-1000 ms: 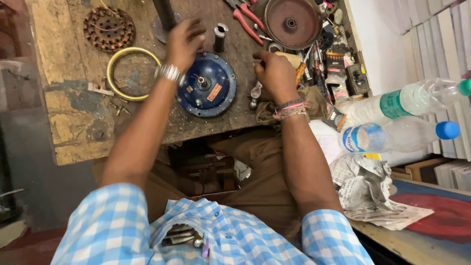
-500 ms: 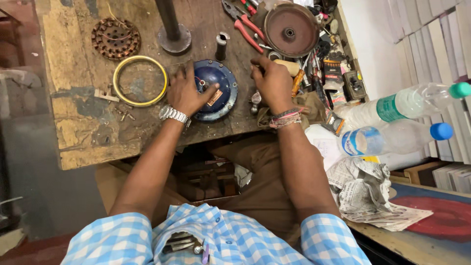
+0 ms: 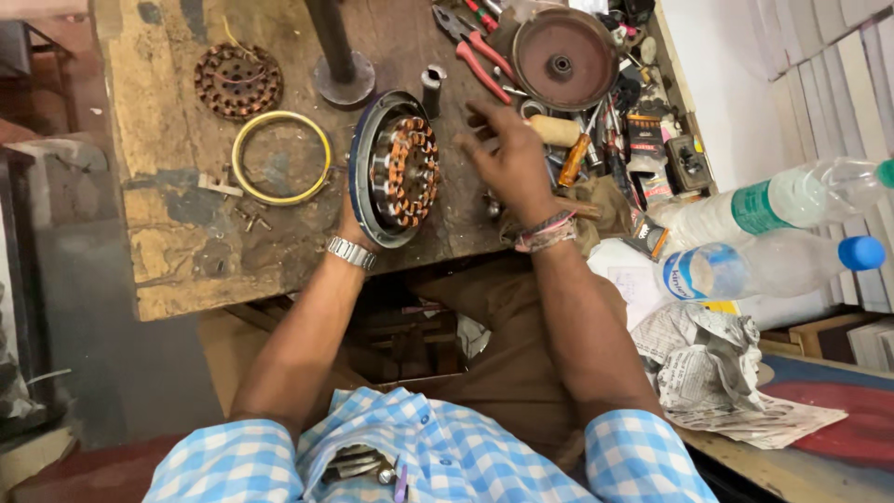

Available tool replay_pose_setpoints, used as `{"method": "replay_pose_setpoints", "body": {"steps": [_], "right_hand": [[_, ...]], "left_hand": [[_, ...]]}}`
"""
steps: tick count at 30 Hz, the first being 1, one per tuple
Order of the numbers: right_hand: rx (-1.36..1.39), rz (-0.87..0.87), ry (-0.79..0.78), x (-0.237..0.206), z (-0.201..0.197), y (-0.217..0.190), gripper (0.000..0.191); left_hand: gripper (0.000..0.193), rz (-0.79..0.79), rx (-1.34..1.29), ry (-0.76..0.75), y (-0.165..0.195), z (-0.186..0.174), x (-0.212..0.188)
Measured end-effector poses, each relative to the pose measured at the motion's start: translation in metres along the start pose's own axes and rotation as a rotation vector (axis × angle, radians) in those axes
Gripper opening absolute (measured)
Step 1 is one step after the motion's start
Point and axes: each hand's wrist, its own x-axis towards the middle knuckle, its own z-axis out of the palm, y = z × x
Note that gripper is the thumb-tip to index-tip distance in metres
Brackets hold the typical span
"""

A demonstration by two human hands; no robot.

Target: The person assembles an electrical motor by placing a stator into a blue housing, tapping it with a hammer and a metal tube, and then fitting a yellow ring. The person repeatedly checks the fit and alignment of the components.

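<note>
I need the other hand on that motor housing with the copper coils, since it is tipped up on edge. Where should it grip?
Grip the blue rim at its far upper edge, coming from above on the side opposite the left hand, which props the housing from below. The motor housing stands tilted with its copper coils facing the right hand, so stay off them.

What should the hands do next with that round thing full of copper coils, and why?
Probably the right hand should come across and steady the tipped-up motor disc. Only the left hand props it, from below, and it stands on its edge on the workbench with the copper coils facing the right hand, which hovers open beside it holding nothing.
</note>
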Motion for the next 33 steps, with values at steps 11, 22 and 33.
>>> {"method": "replay_pose_setpoints", "body": {"steps": [11, 22, 33], "right_hand": [[0.074, -0.357, -0.408, -0.026, 0.030, -0.025, 0.130], [0.049, 0.391, -0.640, -0.015, 0.042, -0.011, 0.060], [-0.375, -0.263, -0.411, -0.032, 0.114, 0.004, 0.038]], "left_hand": [[0.051, 0.116, 0.254, 0.101, 0.013, 0.032, -0.029], [0.057, 0.060, 0.211, 0.068, 0.015, 0.005, -0.032], [0.079, 0.065, 0.133, -0.002, 0.073, -0.048, -0.091]]}}
